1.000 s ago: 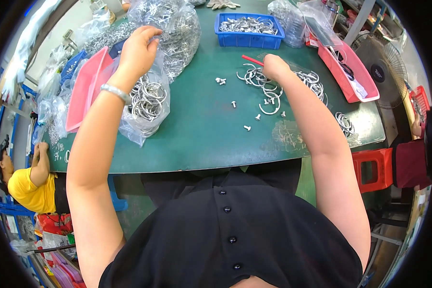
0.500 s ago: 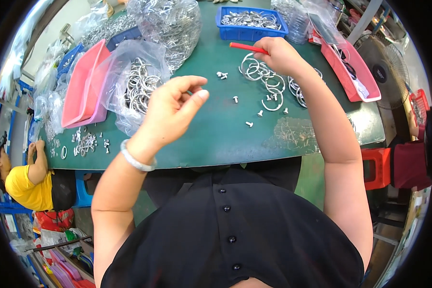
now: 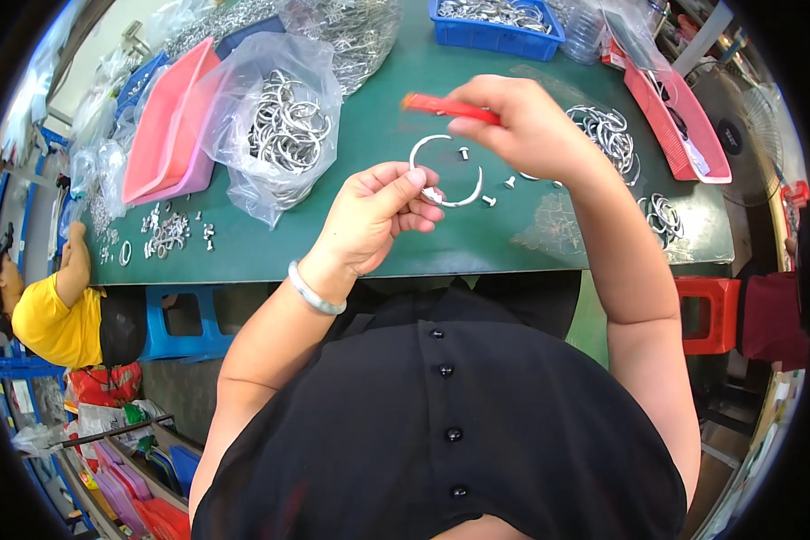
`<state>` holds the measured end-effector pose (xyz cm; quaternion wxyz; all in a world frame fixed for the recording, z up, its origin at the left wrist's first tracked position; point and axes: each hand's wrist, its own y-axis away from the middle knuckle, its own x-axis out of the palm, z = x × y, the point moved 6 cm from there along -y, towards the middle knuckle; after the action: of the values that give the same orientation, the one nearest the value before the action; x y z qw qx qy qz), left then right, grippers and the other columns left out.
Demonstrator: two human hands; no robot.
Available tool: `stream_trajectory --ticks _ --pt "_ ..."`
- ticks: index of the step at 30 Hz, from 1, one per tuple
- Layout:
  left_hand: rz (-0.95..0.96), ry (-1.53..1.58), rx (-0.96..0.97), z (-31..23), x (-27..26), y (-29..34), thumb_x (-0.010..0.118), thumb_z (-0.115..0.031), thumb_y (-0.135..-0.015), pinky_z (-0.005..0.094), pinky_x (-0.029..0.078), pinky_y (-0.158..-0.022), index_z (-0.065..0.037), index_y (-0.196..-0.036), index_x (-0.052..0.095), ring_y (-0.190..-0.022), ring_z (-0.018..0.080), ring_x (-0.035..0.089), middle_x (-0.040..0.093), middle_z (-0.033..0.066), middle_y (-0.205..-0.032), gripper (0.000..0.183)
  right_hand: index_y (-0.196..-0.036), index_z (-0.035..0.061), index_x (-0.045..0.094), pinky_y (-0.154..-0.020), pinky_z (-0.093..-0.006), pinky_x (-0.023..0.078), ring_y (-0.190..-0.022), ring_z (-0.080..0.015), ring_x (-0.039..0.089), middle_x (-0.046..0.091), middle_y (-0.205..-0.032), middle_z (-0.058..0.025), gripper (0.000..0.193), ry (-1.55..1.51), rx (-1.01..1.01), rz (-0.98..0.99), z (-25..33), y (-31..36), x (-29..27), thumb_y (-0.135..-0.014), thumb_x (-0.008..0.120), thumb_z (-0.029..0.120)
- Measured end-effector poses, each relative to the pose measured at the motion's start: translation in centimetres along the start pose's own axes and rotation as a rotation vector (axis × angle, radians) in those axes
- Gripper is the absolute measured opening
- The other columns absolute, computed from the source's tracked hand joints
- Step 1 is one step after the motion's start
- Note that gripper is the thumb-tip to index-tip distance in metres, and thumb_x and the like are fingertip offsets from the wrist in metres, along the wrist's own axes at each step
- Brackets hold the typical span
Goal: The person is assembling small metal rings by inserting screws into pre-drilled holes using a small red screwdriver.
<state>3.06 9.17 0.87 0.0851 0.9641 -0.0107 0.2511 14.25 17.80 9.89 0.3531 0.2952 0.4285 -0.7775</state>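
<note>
Pinched between thumb and fingers of my left hand (image 3: 378, 211) is a silver open ring (image 3: 475, 191), its gap facing up and right. A small pale piece shows at my fingertips, too small to name. My right hand (image 3: 522, 126) is closed round a slim red stick-like tool (image 3: 450, 107), held level above the ring and apart from it; motion blurs its tip. Small silver rivet-like pieces (image 3: 510, 183) lie on the green table just right of the ring. Beyond my right wrist is a pile of silver rings (image 3: 607, 135).
A clear plastic bag (image 3: 229, 148) of rings stands left of centre beside pink baskets (image 3: 166, 126). A blue tray (image 3: 499, 36) of metal parts sits at the back. More rings (image 3: 664, 219) lie near the right edge. At far left sits a person in yellow (image 3: 58, 315).
My left hand, loosely curled and without a ring before, now grips the open ring nearer the middle. My right hand still holds the red tool, now closer to my left hand. The view has shifted.
</note>
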Motion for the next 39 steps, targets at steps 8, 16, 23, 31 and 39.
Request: stream_trajectory --ticks 8,16,23,31,39 --pt "-0.110 0.103 0.110 0.1 -1.1 1.2 0.052 -0.016 -0.088 0.0257 0.052 -0.064 0.001 -0.093 0.057 -0.072 0.0162 0.062 0.062 0.0098 -0.083 0.019 -0.089 0.0009 0.058 -0.038 -0.0181 0.028 -0.040 -0.0030 0.036 0.059 -0.069 -0.0045 0.020 -0.834 0.754 0.037 -2.4 6.1 4.4 -0.084 0.056 0.020" --pt "-0.115 0.107 0.121 0.4 -0.8 1.6 0.053 -0.017 -0.087 0.0269 0.052 -0.065 0.000 -0.095 0.056 -0.073 0.0173 0.062 0.062 0.0100 -0.083 0.020 -0.076 0.0001 0.055 -0.037 -0.0190 0.028 -0.039 -0.0049 0.038 0.055 -0.062 -0.0056 0.018 -1.325 0.794 -0.015 -1.3 6.6 6.9 -0.083 0.056 0.016" --pt "-0.113 0.101 0.072 0.1 -1.7 2.0 0.041 -0.026 -0.092 0.0275 0.053 -0.063 0.002 -0.104 0.052 -0.073 0.0184 0.063 0.062 0.0107 -0.083 0.032 -0.074 0.0005 0.054 -0.036 -0.0193 0.027 -0.037 -0.0055 0.036 0.053 -0.059 -0.0050 0.016 -1.382 0.876 -0.012 -1.7 6.7 7.7 -0.082 0.056 0.014" --pt "-0.065 0.050 0.067 0.0 -1.8 2.6 0.040 -0.024 -0.092 0.0279 0.052 -0.064 0.001 -0.099 0.054 -0.073 0.0186 0.062 0.062 0.0117 -0.084 0.030 -0.072 0.0012 0.054 -0.036 -0.0189 0.027 -0.037 -0.0053 0.036 0.051 -0.058 -0.0039 0.016 -1.273 0.843 0.032 -1.4 6.7 7.3 -0.080 0.056 0.014" --pt "-0.068 0.022 0.060 0.2 -2.1 2.9 0.045 -0.020 -0.090 0.0261 0.051 -0.062 0.001 -0.099 0.054 -0.071 0.0166 0.062 0.062 0.0102 -0.083 0.024 -0.075 0.0004 0.055 -0.036 -0.0182 0.026 -0.037 -0.0048 0.036 0.051 -0.057 -0.0036 0.016 -1.240 0.861 0.041 -1.4 6.7 7.2 -0.080 0.057 0.015"
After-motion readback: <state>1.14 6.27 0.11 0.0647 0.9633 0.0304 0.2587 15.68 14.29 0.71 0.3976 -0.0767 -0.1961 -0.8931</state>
